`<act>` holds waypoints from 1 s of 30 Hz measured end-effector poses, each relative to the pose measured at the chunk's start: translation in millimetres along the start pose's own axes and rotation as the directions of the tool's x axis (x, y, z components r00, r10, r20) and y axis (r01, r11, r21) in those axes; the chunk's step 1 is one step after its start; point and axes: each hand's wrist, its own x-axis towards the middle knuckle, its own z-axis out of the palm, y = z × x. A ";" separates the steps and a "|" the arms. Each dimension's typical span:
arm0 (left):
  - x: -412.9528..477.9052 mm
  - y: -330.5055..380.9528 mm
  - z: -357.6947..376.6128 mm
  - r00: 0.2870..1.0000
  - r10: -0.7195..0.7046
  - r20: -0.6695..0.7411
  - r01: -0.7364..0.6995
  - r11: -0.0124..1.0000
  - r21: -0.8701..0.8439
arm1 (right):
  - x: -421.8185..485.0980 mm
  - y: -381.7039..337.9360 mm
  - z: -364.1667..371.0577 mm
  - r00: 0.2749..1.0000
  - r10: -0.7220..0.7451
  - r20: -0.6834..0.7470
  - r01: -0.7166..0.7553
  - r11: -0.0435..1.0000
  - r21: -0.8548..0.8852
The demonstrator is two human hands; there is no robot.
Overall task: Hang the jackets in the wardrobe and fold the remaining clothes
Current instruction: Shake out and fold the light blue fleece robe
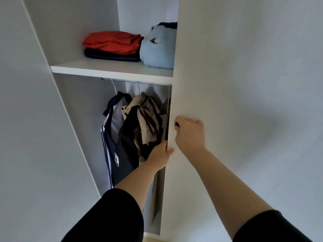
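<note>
Your right hand (pixel 189 135) curls round the handle (pixel 176 126) of the door (pixel 244 75); your left hand (pixel 160 155) pinches the door's edge. Jackets (pixel 132 130) hang left of the door, with folded clothes (pixel 113 44) higher, also left. Hanging and folding look done; closing the door likely remains.

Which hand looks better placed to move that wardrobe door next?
Probably the right hand: its fingers curl round the dark handle on the door front. The left hand only pinches the door edge lower down, its fingers tucked behind, close to the hanging jackets.
</note>
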 end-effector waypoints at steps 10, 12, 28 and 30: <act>-133.1 -30.1 -98.5 0.994 0.010 -0.108 0.009 0.984 0.176 | -52.8 -61.0 -19.9 0.927 0.154 0.341 -0.178 0.983 0.041; -170.4 -34.5 -131.3 0.976 0.026 -0.218 0.025 0.974 0.226 | -66.2 -98.8 -20.5 0.920 0.103 0.379 -0.134 0.989 0.055; -438.6 -90.0 -341.7 0.716 -0.204 -0.667 0.017 0.961 -0.275 | -167.2 -430.1 -30.2 0.961 -0.078 0.266 -0.149 0.663 0.733; -430.4 -86.1 -353.2 0.808 -0.380 -0.450 0.061 0.814 -0.578 | -168.2 -440.1 -36.8 0.958 -0.039 0.283 -0.202 0.608 0.768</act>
